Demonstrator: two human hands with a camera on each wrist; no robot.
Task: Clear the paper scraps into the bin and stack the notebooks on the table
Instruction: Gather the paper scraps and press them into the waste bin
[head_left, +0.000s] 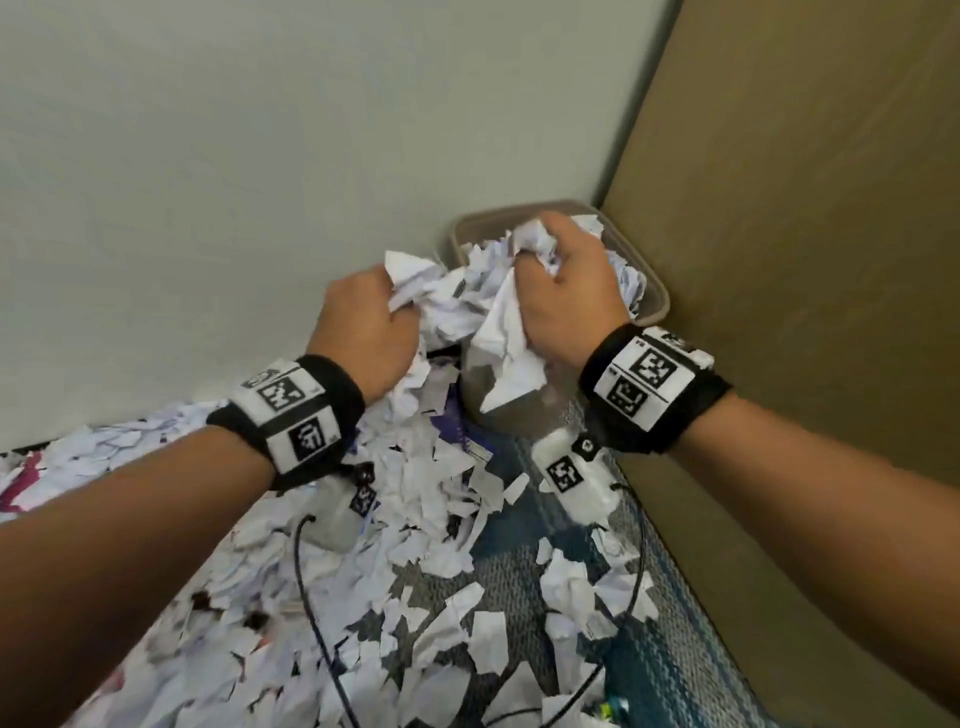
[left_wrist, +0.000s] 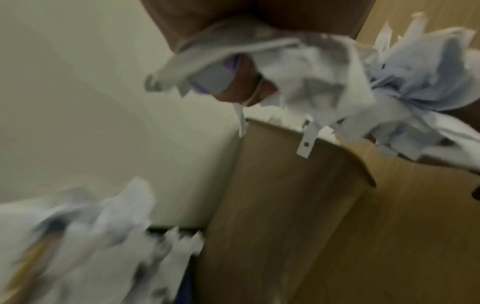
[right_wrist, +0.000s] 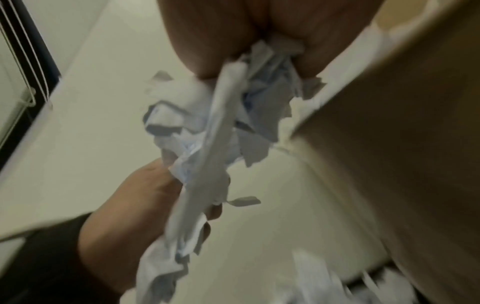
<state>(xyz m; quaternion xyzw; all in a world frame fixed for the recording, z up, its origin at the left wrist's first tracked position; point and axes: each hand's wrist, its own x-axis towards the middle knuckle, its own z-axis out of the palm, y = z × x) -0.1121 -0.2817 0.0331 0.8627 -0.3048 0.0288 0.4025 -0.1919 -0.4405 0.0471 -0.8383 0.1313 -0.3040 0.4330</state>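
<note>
Nearest, torn paper scraps (head_left: 426, 525) litter the patterned carpet (head_left: 524, 530); no notebook is clearly identifiable. Above them, the left hand (head_left: 363, 332) and right hand (head_left: 566, 291) together clamp one crumpled wad of scraps (head_left: 467, 306), fingers curled into it, wrists raised. Beyond, the tan bin (head_left: 655, 291) stands in the corner, already heaped to its rim. Likely risk: loose strips trailing beneath the wad drop short of the rim, or the full bin sheds paper when more lands.
</note>
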